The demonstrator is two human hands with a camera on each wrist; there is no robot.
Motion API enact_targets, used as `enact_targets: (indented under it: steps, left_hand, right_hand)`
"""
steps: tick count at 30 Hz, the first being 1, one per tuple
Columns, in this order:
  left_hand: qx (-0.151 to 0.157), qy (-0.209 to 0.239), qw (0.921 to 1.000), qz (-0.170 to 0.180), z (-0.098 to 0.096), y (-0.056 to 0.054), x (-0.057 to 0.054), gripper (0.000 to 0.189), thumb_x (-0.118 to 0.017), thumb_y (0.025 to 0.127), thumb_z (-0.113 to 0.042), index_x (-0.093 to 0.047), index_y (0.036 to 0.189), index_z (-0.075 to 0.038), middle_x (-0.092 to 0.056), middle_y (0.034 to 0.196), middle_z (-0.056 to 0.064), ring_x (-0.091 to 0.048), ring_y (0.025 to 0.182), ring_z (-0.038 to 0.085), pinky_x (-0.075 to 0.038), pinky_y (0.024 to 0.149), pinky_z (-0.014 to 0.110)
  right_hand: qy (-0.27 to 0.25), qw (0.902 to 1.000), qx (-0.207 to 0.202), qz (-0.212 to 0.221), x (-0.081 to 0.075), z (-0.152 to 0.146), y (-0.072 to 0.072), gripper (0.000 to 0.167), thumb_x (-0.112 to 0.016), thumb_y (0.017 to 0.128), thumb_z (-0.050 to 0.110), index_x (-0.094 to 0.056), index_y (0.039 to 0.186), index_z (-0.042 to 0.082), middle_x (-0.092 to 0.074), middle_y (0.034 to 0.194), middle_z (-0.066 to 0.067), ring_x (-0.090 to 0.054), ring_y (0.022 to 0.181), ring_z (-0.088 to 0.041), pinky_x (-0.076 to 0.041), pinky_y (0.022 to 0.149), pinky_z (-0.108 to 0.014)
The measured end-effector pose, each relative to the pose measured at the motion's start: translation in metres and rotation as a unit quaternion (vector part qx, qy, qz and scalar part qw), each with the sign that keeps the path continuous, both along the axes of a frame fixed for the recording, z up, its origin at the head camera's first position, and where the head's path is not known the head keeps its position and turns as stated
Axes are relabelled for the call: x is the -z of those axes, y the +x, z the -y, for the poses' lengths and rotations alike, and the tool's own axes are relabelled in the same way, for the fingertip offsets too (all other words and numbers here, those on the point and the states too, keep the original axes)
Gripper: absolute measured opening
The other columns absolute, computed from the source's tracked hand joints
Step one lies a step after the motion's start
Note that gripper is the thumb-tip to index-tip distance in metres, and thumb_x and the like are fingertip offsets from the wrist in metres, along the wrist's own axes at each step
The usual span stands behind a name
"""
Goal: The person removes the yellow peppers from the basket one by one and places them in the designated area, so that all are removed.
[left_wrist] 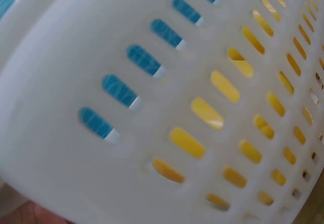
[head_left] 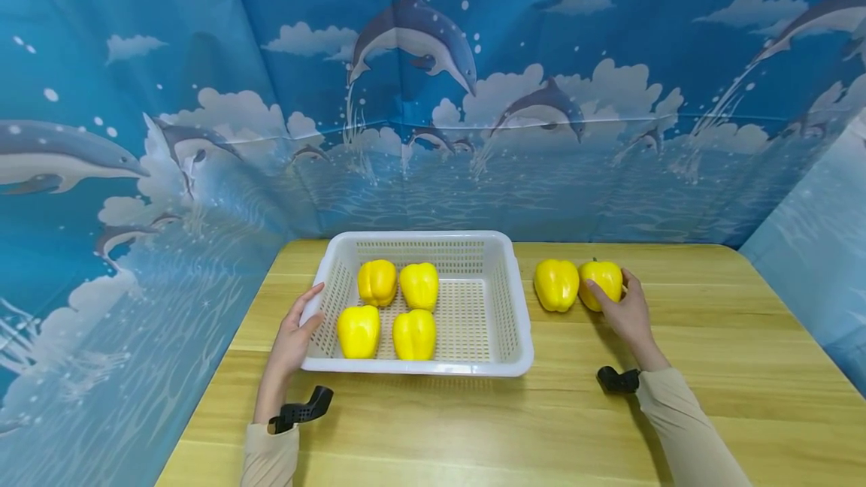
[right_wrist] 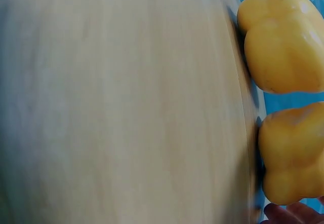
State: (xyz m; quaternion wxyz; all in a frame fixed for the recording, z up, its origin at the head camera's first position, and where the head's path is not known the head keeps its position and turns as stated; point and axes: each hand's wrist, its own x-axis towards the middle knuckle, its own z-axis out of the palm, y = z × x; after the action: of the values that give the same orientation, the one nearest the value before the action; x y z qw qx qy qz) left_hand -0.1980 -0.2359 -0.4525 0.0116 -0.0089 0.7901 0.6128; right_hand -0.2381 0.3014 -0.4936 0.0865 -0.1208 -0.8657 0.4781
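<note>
A white plastic basket [head_left: 433,368] with slotted walls stands on the table with several yellow bell peppers [head_left: 419,288] inside. My left hand [head_left: 292,337] holds the basket's left rim, the thumb lying over its edge. In the left wrist view the slotted wall [left_wrist: 167,97] fills the picture, yellow showing through the slots. Right of the basket, two more yellow bell peppers stand side by side. My right hand [head_left: 629,314] grips the right-hand pepper [head_left: 602,282], thumb on its near side and fingers round its right. The other pepper [head_left: 557,285] stands just left of it.
The wooden table [head_left: 473,434] runs right up to a blue backdrop printed with dolphins [head_left: 413,43]. A black wrist camera [head_left: 301,408] sits on the left wrist and another camera [head_left: 617,380] on the right.
</note>
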Motion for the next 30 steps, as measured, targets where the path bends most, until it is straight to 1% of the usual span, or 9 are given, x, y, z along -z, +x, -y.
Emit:
enact_targets:
  steps: [6,9,12,17,21,24,27,30]
  left_hand:
    - [0.004,0.009,0.9999,-0.001,-0.001,0.0,-0.001,0.049,-0.042,0.101,-0.011,-0.032,0.148,-0.022,-0.024,0.153,0.012,-0.036,0.129,0.038,-0.035,0.096,0.06]
    - [0.003,0.009,1.0,0.001,-0.001,0.0,-0.001,0.049,-0.042,0.101,-0.011,-0.032,0.148,-0.022,-0.024,0.153,0.011,-0.035,0.129,0.038,-0.035,0.096,0.06]
    - [0.003,0.009,1.0,-0.001,-0.001,0.0,-0.001,0.049,-0.042,0.101,-0.011,-0.032,0.148,-0.022,-0.023,0.153,0.012,-0.035,0.129,0.038,-0.035,0.096,0.06]
    - [0.003,0.008,1.0,-0.002,0.0,0.0,0.0,0.049,-0.042,0.101,-0.011,-0.032,0.148,-0.022,-0.023,0.153,0.012,-0.035,0.129,0.039,-0.035,0.095,0.061]
    - [0.002,0.008,1.0,0.0,-0.001,0.0,-0.001,0.049,-0.042,0.101,-0.011,-0.032,0.148,-0.022,-0.023,0.153,0.011,-0.035,0.129,0.038,-0.035,0.095,0.06]
    - [0.003,0.01,1.0,0.0,-0.001,0.0,-0.001,0.049,-0.042,0.101,-0.011,-0.032,0.148,-0.022,-0.023,0.153,0.011,-0.035,0.129,0.038,-0.035,0.096,0.06]
    - [0.003,0.011,0.9999,0.0,-0.001,0.0,-0.001,0.049,-0.042,0.101,-0.011,-0.032,0.148,-0.022,-0.023,0.153,0.011,-0.035,0.129,0.038,-0.034,0.096,0.06]
    - [0.003,0.009,1.0,-0.001,0.0,0.0,0.0,0.049,-0.042,0.101,-0.01,-0.032,0.148,-0.022,-0.023,0.153,0.011,-0.035,0.129,0.038,-0.035,0.096,0.059]
  right_hand:
    - [-0.008,0.9999,0.0,-0.007,-0.001,0.0,0.001,0.093,-0.052,0.092,0.051,-0.003,0.149,-0.005,-0.012,0.148,-0.034,-0.023,0.13,-0.052,-0.026,0.1,-0.061]
    - [-0.013,0.9998,0.011,-0.014,-0.002,0.001,0.002,0.09,-0.052,0.093,0.049,-0.005,0.149,-0.003,-0.013,0.148,-0.032,-0.022,0.13,-0.05,-0.025,0.101,-0.061]
    - [-0.015,0.9988,0.027,-0.038,-0.005,0.003,0.002,0.086,-0.053,0.093,0.046,-0.011,0.149,-0.003,-0.015,0.147,-0.031,-0.021,0.13,-0.048,-0.024,0.1,-0.06]
    - [-0.011,0.9935,0.051,-0.101,-0.015,0.01,0.004,0.074,-0.056,0.094,0.037,-0.023,0.146,-0.003,-0.021,0.145,-0.027,-0.023,0.126,-0.044,-0.023,0.098,-0.058]
    - [-0.008,0.9863,0.063,-0.152,-0.028,0.022,0.006,0.062,-0.057,0.094,0.031,-0.035,0.142,-0.001,-0.029,0.141,-0.024,-0.028,0.124,-0.041,-0.028,0.093,-0.053]
    - [-0.005,0.9776,0.069,-0.199,-0.038,0.033,0.007,0.053,-0.06,0.093,0.026,-0.044,0.137,0.0,-0.038,0.135,-0.022,-0.035,0.121,-0.038,-0.031,0.089,-0.049]
    - [-0.002,0.9673,0.064,-0.245,-0.047,0.044,0.008,0.044,-0.062,0.092,0.02,-0.051,0.13,0.0,-0.045,0.128,-0.019,-0.041,0.117,-0.033,-0.035,0.087,-0.043]
    - [-0.004,0.9578,0.051,-0.283,-0.057,0.055,0.01,0.037,-0.063,0.091,0.014,-0.056,0.124,-0.001,-0.05,0.123,-0.016,-0.046,0.11,-0.028,-0.037,0.084,-0.034]
